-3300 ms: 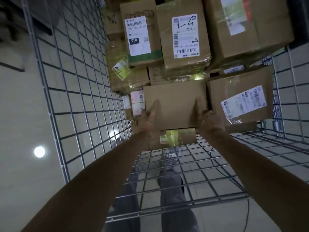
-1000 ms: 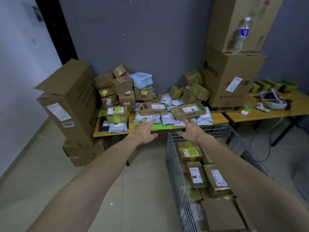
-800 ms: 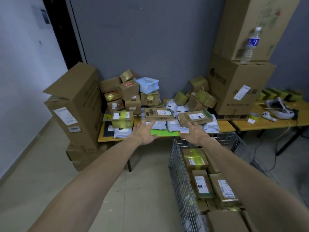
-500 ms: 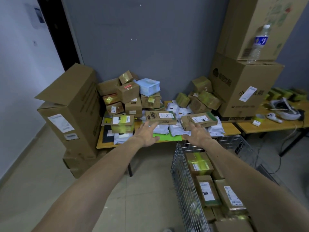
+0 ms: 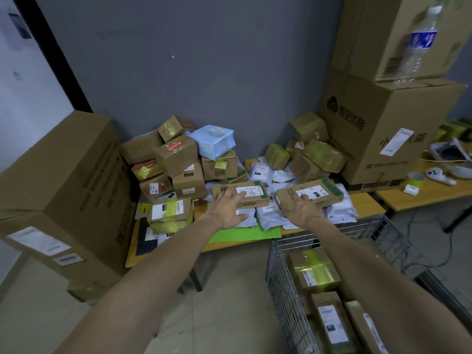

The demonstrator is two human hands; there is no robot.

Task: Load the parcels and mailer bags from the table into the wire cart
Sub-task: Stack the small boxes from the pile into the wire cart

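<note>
1. What I'm after is the box with the scribbled label [image 5: 252, 194] and the box with the green end [image 5: 319, 192]. Both lie on top of the grey mailer bags [image 5: 268, 217] near the front of the table [image 5: 367, 204], so they are the easiest things to lift first.
2. My left hand [image 5: 227, 210] is open, with the fingers spread over the first box's label. My right hand [image 5: 302, 209] is open too, with the fingertips at the near edge of the second box. Neither grips anything, and I cannot tell whether they touch the cardboard yet.
3. I judge that one box per hand is the plan, since each looks thin enough to pinch by its edge.
4. The wire cart [image 5: 281, 290] stands just in front of the table, below my right arm, so the carry is short. Loaded boxes [image 5: 315, 272] already lie inside it.
5. Behind, more parcels [image 5: 178, 154] are heaped against the wall. There is a big carton [image 5: 63, 187] at the left and stacked cartons [image 5: 383, 129] at the right.
</note>
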